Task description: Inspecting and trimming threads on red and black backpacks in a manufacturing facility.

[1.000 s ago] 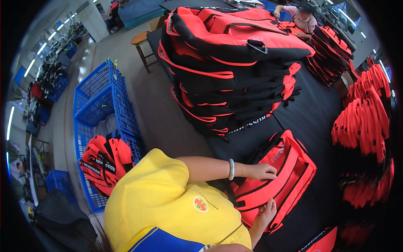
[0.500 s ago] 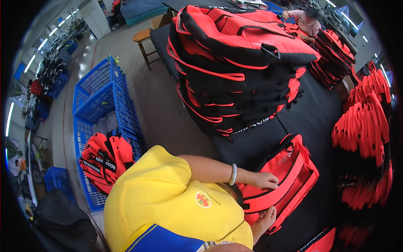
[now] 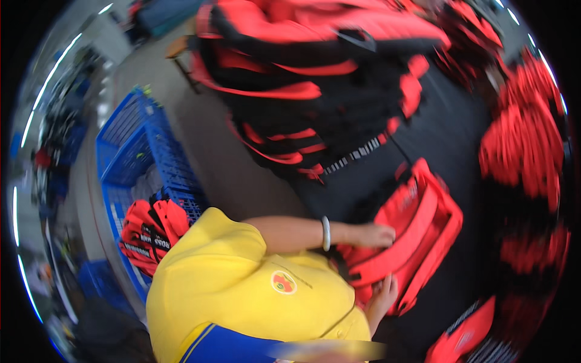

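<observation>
A red bag with black trim (image 3: 433,227) lies tilted on the black table in front of me, its wide strap-like band running across it. My left hand (image 3: 376,235), with a pale bangle at its wrist, is closed on the bag's upper left side, beside the band. Lower down, my right hand (image 3: 382,296) grips the bag's near edge, fingers bent against the red fabric. Motion blur softens the fingertips of both hands.
Beyond the bag rises a tall stack of red-and-black bags (image 3: 272,115). Red pieces hang in bunches (image 3: 523,142) at the right, and a flat red piece (image 3: 463,333) lies near me. Blue crates (image 3: 145,151) stand at the left, with a red bundle (image 3: 154,233) in one.
The whole view has shifted and blurred, and the big stack now sits higher and further left. Both hands keep their places on the bag, which looks slightly turned.
</observation>
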The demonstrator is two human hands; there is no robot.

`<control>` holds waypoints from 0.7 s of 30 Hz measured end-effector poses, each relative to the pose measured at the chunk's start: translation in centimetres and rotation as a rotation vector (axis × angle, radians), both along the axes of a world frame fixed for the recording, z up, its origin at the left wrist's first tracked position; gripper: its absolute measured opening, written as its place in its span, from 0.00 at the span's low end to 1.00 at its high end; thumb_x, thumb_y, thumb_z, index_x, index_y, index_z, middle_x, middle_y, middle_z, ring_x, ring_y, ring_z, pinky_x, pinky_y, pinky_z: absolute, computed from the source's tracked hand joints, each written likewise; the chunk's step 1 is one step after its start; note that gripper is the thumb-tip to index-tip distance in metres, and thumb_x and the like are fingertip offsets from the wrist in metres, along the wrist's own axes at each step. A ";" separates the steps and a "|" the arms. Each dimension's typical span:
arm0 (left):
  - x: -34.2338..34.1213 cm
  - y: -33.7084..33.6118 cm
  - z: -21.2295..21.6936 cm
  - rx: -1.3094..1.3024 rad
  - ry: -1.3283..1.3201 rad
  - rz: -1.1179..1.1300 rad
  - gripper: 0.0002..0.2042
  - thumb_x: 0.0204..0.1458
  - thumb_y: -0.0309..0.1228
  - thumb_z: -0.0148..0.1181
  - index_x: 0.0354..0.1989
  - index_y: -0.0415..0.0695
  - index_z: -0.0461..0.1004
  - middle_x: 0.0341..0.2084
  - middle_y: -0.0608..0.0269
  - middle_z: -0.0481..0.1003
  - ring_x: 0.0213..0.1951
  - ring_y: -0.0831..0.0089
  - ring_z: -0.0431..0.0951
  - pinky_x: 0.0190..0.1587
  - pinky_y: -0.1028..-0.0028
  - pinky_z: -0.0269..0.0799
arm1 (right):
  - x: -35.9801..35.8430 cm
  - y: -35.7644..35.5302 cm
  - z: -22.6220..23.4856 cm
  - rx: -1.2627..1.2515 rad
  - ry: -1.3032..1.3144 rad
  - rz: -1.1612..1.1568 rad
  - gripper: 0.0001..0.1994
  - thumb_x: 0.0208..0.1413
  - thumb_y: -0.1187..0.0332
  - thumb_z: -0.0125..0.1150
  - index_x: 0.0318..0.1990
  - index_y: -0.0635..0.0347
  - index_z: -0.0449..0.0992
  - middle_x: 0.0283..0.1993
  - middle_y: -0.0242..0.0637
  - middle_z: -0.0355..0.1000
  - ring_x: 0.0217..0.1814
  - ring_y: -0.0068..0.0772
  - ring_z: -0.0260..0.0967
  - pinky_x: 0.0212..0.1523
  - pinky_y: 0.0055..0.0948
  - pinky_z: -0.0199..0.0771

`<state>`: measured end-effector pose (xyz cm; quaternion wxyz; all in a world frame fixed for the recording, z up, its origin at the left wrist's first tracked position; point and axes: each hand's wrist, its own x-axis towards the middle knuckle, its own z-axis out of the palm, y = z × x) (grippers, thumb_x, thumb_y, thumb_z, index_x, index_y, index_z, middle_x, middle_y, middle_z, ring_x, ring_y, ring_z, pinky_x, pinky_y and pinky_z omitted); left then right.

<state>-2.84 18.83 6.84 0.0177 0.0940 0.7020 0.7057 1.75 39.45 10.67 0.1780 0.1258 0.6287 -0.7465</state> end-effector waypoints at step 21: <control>-0.6 1.2 0.5 0.164 -0.353 -0.070 0.07 0.62 0.31 0.49 0.34 0.43 0.73 0.22 0.75 0.69 0.25 0.87 0.68 0.31 0.84 0.64 | -1.3 4.3 -1.1 -0.038 -0.084 0.190 0.08 0.59 0.66 0.61 0.39 0.62 0.75 0.26 0.22 0.67 0.23 0.12 0.59 0.26 0.15 0.57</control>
